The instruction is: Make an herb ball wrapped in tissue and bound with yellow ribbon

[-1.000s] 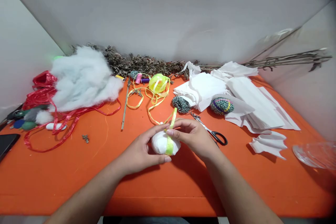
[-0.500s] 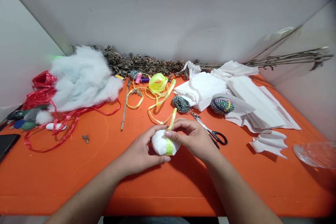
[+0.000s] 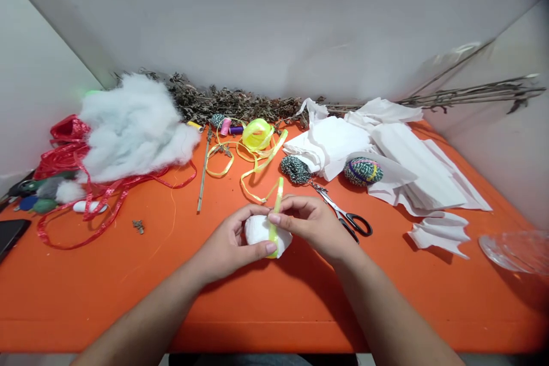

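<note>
A rounded white bundle [image 3: 258, 231] is held over the front middle of the orange table. My left hand [image 3: 231, 246] is closed round its left side, with the thumb pressing a yellow ribbon [image 3: 273, 232] against it. The ribbon runs up across the bundle, and its end sticks up above my right fingers. My right hand [image 3: 307, 220] pinches this ribbon between thumb and fingers at the bundle's upper right. The bundle's underside is hidden.
Scissors [image 3: 343, 214] and green-white yarn [image 3: 295, 170] lie just beyond my right hand. White sheets [image 3: 412, 166] spread at the right, near a clear plastic container [image 3: 517, 253]. White stuffing [image 3: 132, 128] and red ribbon [image 3: 115, 209] lie left; dried stems [image 3: 231, 104] line the back.
The white bundle has turned in my hands. My left thumb has moved up from its lower edge onto the ribbon, and the ribbon's end now stands more upright.
</note>
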`<state>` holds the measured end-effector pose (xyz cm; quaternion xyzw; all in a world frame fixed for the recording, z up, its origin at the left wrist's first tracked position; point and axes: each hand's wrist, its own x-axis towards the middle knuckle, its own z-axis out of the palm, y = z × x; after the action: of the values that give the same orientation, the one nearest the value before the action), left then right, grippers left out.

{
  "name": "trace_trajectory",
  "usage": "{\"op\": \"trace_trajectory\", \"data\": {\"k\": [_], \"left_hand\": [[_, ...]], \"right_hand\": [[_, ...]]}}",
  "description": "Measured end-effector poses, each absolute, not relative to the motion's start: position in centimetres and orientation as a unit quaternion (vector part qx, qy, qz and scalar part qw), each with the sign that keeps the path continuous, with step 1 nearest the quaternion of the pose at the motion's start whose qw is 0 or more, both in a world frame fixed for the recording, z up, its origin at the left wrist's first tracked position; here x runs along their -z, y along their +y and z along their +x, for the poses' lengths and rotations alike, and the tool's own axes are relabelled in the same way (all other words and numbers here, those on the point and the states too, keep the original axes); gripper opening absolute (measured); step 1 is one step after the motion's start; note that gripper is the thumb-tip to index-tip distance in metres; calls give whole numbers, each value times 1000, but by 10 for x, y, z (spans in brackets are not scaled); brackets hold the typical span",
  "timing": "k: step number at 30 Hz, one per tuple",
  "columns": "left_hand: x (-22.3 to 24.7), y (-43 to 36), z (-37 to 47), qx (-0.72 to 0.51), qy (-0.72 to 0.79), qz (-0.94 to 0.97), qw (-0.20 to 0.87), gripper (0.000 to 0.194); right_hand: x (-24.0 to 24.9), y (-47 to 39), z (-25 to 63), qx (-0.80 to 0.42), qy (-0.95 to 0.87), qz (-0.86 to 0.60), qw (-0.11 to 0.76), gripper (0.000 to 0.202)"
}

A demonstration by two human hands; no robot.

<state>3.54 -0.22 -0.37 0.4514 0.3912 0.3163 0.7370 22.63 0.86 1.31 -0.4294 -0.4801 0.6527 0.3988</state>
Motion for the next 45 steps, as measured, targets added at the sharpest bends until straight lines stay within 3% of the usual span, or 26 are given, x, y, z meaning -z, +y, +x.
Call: {"op": "trace_trajectory", "data": {"k": [9, 21, 28, 39, 45], "left_hand": [[4, -2, 34, -320, 370, 468, 736, 61], [1, -5, 32, -326, 377, 543, 675, 54], [-1, -4, 31, -314, 383, 526, 691, 58], [6, -5, 34, -335, 370, 474, 726, 51], [7, -5, 35, -343, 401, 492, 693, 41]], "right_hand": [[-12, 13, 226, -658, -429, -439, 435, 24], [-13, 12, 227, -641, -417, -442, 468, 20], [-14, 12, 227, -644, -417, -447, 460, 23], [-16, 8, 223, -600, -495, -436, 452, 22], [-11, 8, 223, -670, -422, -444, 420, 28]]}}
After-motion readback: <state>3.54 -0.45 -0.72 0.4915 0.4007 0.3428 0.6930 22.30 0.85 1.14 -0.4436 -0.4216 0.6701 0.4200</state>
